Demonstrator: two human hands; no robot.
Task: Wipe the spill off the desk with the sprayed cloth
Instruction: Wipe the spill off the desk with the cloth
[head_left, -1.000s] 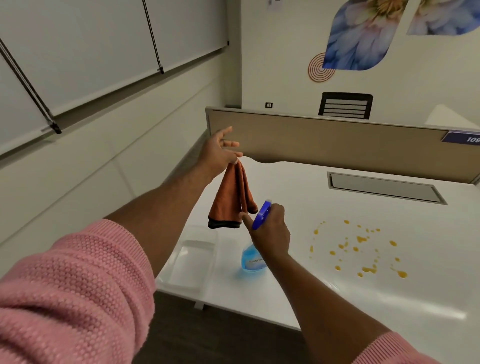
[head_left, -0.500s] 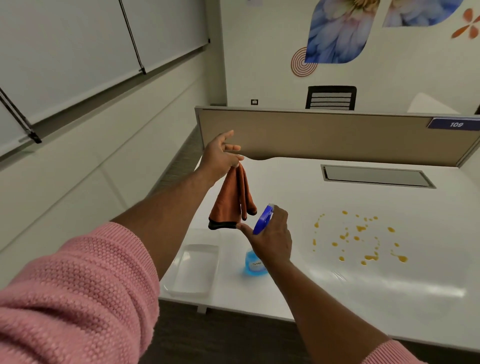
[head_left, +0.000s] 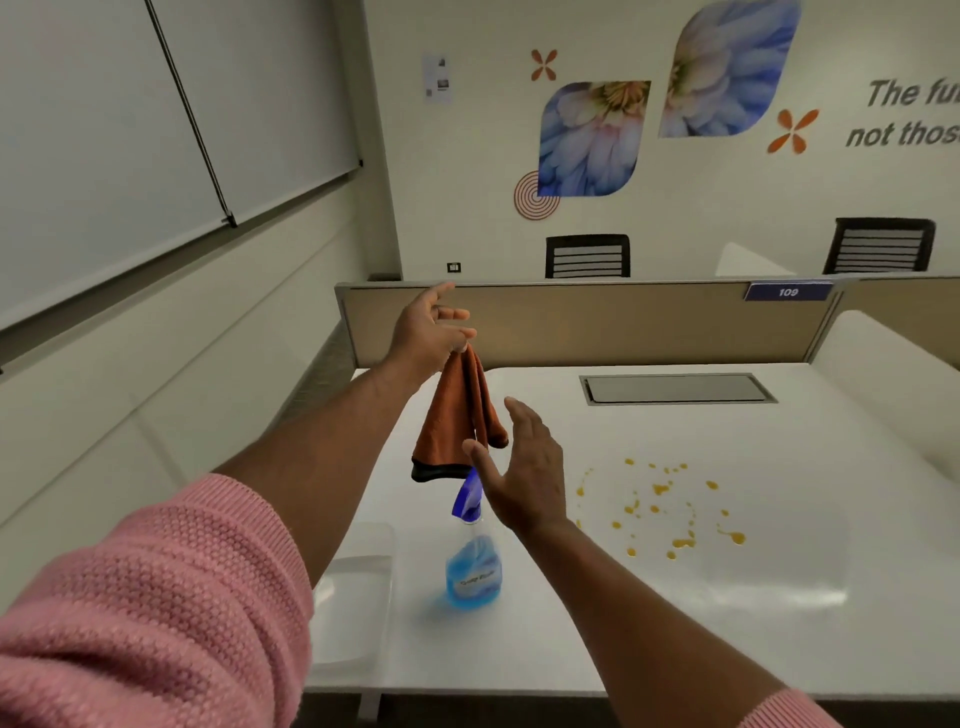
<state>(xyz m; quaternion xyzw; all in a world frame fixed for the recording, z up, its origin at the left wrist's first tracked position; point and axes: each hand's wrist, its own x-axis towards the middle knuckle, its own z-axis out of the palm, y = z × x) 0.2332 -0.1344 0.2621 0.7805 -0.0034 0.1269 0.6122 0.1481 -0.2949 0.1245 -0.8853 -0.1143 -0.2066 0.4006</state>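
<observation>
Partly hidden behind right hand (head_left: 524, 467): spray bottle (head_left: 472, 566) head. Right hand spread wide, empty. Left hand (head_left: 428, 332) raised, pinching orange cloth (head_left: 457, 415), dangling. Spill (head_left: 665, 512) right on bench (head_left: 727, 613).

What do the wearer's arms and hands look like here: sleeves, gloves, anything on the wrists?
Both hands are bare: no gloves, rings, watch or bands visible on the left hand or the right hand. Both arms wear a pink knit sweater with a bumpy, waffle-like texture. The left sleeve is pushed up, leaving the forearm bare; only the edge of the right sleeve shows at the frame bottom.
</observation>
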